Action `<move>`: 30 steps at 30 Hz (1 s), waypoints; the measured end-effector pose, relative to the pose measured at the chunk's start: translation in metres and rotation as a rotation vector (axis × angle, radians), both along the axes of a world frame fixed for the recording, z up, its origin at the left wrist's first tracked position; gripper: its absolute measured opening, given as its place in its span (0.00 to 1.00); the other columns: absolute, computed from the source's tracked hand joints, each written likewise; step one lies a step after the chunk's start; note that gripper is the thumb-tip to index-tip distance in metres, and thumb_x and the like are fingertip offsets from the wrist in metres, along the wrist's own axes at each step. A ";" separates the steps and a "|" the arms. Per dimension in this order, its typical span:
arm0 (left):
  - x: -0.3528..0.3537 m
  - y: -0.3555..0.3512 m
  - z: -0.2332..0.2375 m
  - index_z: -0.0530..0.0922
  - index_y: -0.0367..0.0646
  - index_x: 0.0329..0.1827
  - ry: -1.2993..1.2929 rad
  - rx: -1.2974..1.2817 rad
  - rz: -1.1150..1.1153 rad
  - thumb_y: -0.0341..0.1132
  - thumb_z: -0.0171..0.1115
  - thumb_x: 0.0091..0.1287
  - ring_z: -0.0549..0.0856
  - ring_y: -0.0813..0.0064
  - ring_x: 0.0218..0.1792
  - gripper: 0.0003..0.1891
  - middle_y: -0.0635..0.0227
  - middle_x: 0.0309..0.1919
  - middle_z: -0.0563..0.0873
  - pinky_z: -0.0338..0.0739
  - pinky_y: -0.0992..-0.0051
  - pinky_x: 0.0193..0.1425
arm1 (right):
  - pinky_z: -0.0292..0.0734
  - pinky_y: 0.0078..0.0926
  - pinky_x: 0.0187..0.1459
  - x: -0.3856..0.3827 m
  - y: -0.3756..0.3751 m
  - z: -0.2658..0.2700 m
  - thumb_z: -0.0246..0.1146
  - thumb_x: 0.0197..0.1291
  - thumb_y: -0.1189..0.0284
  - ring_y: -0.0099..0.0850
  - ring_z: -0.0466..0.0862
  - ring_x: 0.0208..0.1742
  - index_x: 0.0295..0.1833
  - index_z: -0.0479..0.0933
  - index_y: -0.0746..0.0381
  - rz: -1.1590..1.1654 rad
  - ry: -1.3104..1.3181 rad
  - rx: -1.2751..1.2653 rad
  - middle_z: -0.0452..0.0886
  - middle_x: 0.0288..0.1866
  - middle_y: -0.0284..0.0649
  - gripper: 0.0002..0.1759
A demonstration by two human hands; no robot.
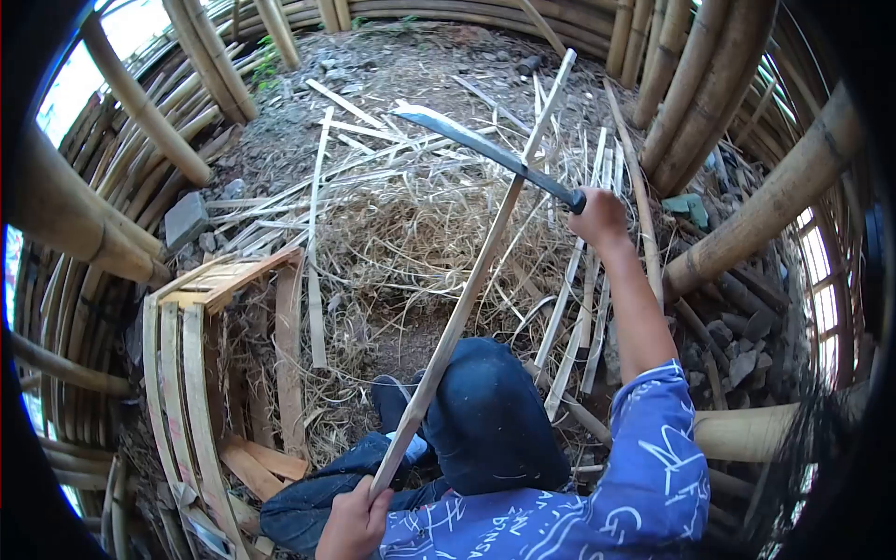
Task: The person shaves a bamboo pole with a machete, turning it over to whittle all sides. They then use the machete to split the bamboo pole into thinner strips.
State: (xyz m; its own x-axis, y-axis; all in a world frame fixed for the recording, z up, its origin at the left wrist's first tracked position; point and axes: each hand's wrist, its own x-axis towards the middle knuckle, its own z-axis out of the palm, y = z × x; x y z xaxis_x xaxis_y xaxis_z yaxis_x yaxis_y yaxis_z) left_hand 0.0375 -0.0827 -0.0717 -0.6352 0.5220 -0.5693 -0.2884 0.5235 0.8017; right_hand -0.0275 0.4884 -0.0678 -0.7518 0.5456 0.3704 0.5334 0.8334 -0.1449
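My left hand [352, 521], low in the view, is closed around the near end of a long bamboo strip [467, 303]. The strip slants up and away past my raised knee to the upper right. In my right hand [599, 217] is the dark handle of a machete [476, 142], its long blade pointing left. The blade crosses the strip in its upper part and appears to touch it. Thin curled shavings [411, 229] cover the ground beneath.
A slatted wooden crate [191, 373] stands at the left. Split strips [315, 243] lie scattered about, and a grey block [186, 221] sits at the upper left. Thick bamboo poles [770, 201] surround me, with rubble [742, 359] at the right.
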 end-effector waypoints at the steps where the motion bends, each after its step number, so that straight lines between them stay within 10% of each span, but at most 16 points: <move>1: -0.003 0.006 -0.001 0.75 0.37 0.57 -0.004 0.083 0.048 0.35 0.53 0.74 0.74 0.69 0.26 0.15 0.52 0.24 0.75 0.74 0.67 0.34 | 0.82 0.42 0.36 -0.001 -0.006 0.003 0.62 0.48 0.72 0.45 0.86 0.30 0.27 0.78 0.59 -0.010 -0.040 0.015 0.83 0.25 0.44 0.03; 4: -0.009 -0.007 -0.028 0.75 0.36 0.56 0.320 0.090 -0.056 0.36 0.53 0.74 0.75 0.67 0.25 0.14 0.51 0.23 0.75 0.73 0.67 0.32 | 0.82 0.43 0.38 -0.003 -0.032 0.021 0.65 0.50 0.69 0.47 0.87 0.33 0.31 0.79 0.60 0.034 -0.185 -0.034 0.84 0.30 0.49 0.06; 10: -0.010 -0.002 0.006 0.75 0.38 0.53 0.069 -0.004 0.031 0.37 0.54 0.74 0.77 0.58 0.21 0.13 0.48 0.22 0.75 0.72 0.64 0.29 | 0.78 0.30 0.28 0.015 -0.075 -0.004 0.67 0.47 0.74 0.32 0.84 0.23 0.25 0.75 0.58 0.281 -0.164 -0.038 0.81 0.22 0.39 0.06; 22: -0.010 -0.008 -0.025 0.75 0.38 0.47 0.167 -0.065 -0.054 0.35 0.55 0.73 0.79 0.46 0.25 0.09 0.47 0.23 0.76 0.72 0.61 0.29 | 0.77 0.32 0.29 0.013 -0.146 -0.010 0.63 0.46 0.70 0.35 0.82 0.22 0.24 0.73 0.58 0.772 -0.026 0.088 0.79 0.21 0.39 0.06; 24: -0.023 -0.009 -0.019 0.56 0.38 0.76 -0.289 -0.335 -0.381 0.37 0.42 0.78 0.62 0.61 0.74 0.26 0.62 0.78 0.53 0.70 0.60 0.68 | 0.76 0.35 0.27 0.004 -0.112 -0.019 0.60 0.53 0.72 0.29 0.78 0.17 0.24 0.76 0.56 0.757 -0.045 0.178 0.78 0.18 0.33 0.06; 25: -0.025 0.002 -0.002 0.56 0.38 0.76 -0.296 -0.330 -0.376 0.37 0.42 0.78 0.62 0.61 0.74 0.26 0.62 0.78 0.53 0.70 0.60 0.68 | 0.78 0.38 0.29 -0.007 -0.065 -0.027 0.58 0.58 0.72 0.24 0.80 0.21 0.24 0.78 0.55 0.696 -0.045 0.334 0.78 0.19 0.33 0.10; 27: -0.020 0.025 0.045 0.74 0.36 0.40 0.327 -0.189 -0.186 0.33 0.60 0.69 0.81 0.64 0.21 0.08 0.55 0.19 0.79 0.73 0.68 0.29 | 0.83 0.42 0.42 -0.028 -0.009 0.000 0.64 0.55 0.65 0.39 0.88 0.38 0.32 0.82 0.61 -0.068 -0.255 -0.131 0.86 0.33 0.46 0.10; 30: -0.049 0.038 0.053 0.74 0.35 0.36 0.208 -0.203 -0.078 0.34 0.60 0.69 0.80 0.62 0.20 0.10 0.53 0.18 0.77 0.73 0.66 0.28 | 0.83 0.40 0.47 -0.066 -0.009 0.018 0.66 0.50 0.66 0.46 0.87 0.42 0.39 0.82 0.63 -0.092 -0.329 0.060 0.86 0.37 0.51 0.13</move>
State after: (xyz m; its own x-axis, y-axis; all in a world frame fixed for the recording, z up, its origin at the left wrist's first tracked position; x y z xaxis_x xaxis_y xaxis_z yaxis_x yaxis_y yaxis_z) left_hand -0.0113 -0.0446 -0.0190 -0.7118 0.4627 -0.5285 -0.0816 0.6929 0.7164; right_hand -0.0939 0.4798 -0.0498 -0.7849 0.6012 0.1498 0.6167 0.7814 0.0953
